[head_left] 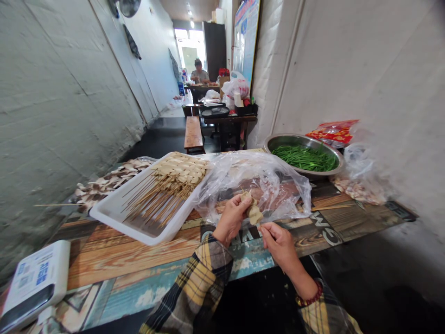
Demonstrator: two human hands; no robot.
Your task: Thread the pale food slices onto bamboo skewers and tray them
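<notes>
My left hand [232, 217] is closed, pinching the upper end of a skewer of pale, flat food pieces [255, 213]. The fingers of my right hand [278, 239] are pressed together on the skewer's lower end, just below the pieces. Right behind my hands lies a clear plastic bag [225, 178] with brownish contents partly seen through it. To the left, a white tray [146, 239] holds many similar skewers [181, 169], their pale pieces at the far end and bare sticks toward me.
Sliced mushrooms [107, 181] lie left of the tray. A metal bowl [306, 175] of long green stalks [306, 157] stands back right, beside a knotted clear bag [363, 171]. A white box with a printed code [38, 283] sits front left. Farther off, a person [199, 73] sits at another table.
</notes>
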